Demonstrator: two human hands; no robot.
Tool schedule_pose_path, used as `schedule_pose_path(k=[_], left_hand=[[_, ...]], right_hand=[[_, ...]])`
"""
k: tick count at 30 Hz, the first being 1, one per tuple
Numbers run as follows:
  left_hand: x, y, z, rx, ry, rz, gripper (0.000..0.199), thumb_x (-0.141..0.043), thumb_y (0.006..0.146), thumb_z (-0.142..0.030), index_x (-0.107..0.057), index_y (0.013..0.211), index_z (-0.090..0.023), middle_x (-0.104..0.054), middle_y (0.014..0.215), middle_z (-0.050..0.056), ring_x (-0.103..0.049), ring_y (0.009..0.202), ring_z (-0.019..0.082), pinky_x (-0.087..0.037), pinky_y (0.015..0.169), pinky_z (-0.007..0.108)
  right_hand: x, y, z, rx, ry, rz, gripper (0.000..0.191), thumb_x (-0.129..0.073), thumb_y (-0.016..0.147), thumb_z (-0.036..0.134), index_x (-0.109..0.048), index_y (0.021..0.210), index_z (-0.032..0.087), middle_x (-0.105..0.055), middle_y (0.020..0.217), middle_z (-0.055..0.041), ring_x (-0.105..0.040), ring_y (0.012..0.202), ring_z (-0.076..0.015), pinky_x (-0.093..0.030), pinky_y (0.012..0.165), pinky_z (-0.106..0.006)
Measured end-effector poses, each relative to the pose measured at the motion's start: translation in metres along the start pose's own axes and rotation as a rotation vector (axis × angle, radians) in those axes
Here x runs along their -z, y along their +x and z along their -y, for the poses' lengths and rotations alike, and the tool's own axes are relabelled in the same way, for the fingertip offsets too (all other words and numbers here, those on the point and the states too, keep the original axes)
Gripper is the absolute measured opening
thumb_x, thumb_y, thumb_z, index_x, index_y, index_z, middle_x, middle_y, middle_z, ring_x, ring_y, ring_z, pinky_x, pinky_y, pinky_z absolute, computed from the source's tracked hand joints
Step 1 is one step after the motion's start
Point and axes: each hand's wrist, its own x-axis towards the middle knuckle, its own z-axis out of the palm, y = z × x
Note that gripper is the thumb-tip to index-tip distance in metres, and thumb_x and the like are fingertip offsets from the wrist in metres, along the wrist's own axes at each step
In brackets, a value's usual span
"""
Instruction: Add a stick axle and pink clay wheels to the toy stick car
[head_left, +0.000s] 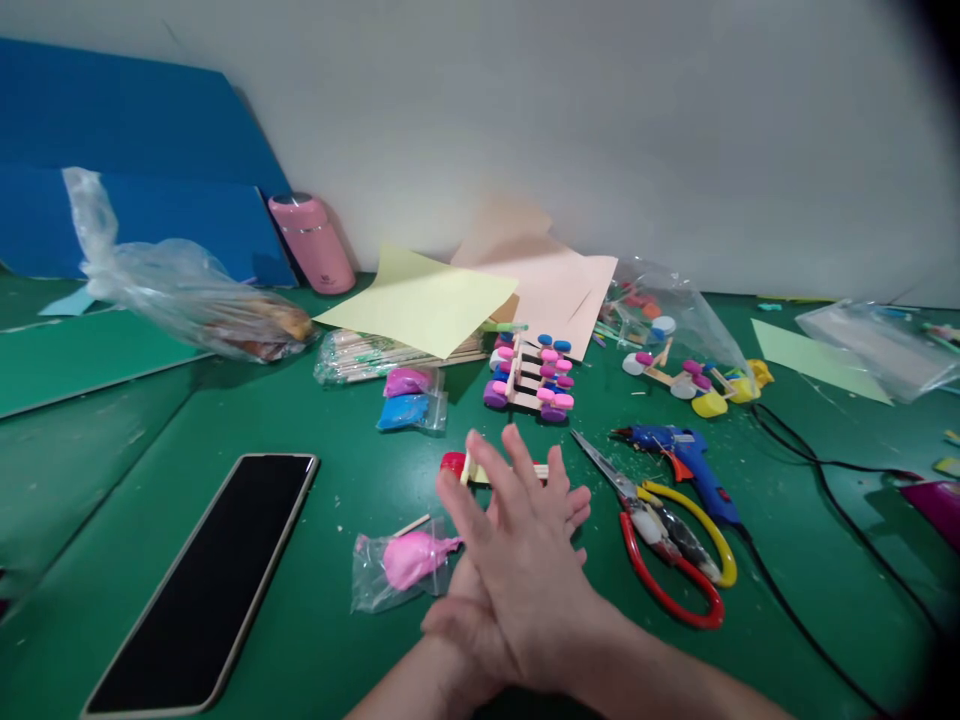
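My right hand (pixel 534 565) lies crosswise over my left hand (pixel 466 625), palm toward palm, with its fingers spread. Beneath it, the left hand faces up with its fingers stretched out. Whether anything lies between the palms is hidden. Just left of the hands is an opened plastic bag with pink modelling clay (pixel 411 560), a thin wooden stick (pixel 412 526) behind it. Past my fingertips, a small stick piece with a red wheel (pixel 453 464) is partly covered. Farther back stands a little stick-built model with pink, blue and purple clay wheels (pixel 529 378).
To the right lie red-and-yellow-handled scissors (pixel 637 520) and a blue glue gun (pixel 686 455) with its cable. A phone (pixel 206 585) lies left. Behind are paper sheets (pixel 424 300), bagged clay (pixel 405 410), a pink flask (pixel 313 245) and another wheeled model (pixel 682 383).
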Motion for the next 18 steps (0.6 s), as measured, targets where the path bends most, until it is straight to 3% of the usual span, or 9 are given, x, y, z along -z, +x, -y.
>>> schedule_pose_path(k=[4,11,14,18], left_hand=[[-0.005,0.002,-0.007,0.051,-0.043,0.001,0.039,-0.035,0.086,-0.041,-0.053,0.116,-0.024,-0.060,0.114,0.006,-0.042,0.119,0.024,-0.026,0.100,0.041],[-0.008,0.002,-0.016,0.038,0.007,-0.164,0.021,-0.047,0.082,-0.017,-0.065,0.093,-0.015,-0.069,0.081,0.003,-0.059,0.098,0.020,-0.038,0.092,0.033],[-0.002,0.003,-0.016,0.086,-0.032,-0.139,0.022,-0.045,0.084,-0.019,-0.066,0.086,-0.012,-0.068,0.082,0.006,-0.059,0.094,0.019,-0.038,0.092,0.032],[0.000,0.003,-0.021,0.089,-0.093,-0.067,0.037,-0.037,0.087,-0.032,-0.063,0.095,-0.008,-0.066,0.090,0.011,-0.058,0.094,0.020,-0.034,0.094,0.033]], right_hand=[[-0.001,0.008,-0.018,-0.081,0.013,-0.019,0.067,-0.039,0.079,0.056,-0.025,0.135,0.021,-0.018,0.143,-0.0116,-0.006,0.131,-0.0357,-0.006,0.096,-0.063],[-0.001,0.001,-0.021,-0.111,0.107,-0.102,0.056,-0.039,0.082,0.046,-0.033,0.131,0.020,-0.028,0.139,-0.0106,-0.014,0.129,-0.0352,-0.003,0.097,-0.062],[0.008,-0.002,-0.026,-0.130,0.263,-0.220,0.039,-0.039,0.083,0.033,-0.044,0.120,0.020,-0.041,0.128,-0.0087,-0.026,0.125,-0.0313,-0.012,0.099,-0.059],[0.013,-0.015,-0.036,-0.171,0.351,-0.337,0.019,-0.048,0.077,0.018,-0.059,0.092,0.022,-0.048,0.114,-0.0053,-0.038,0.117,-0.0273,-0.033,0.094,-0.049]])
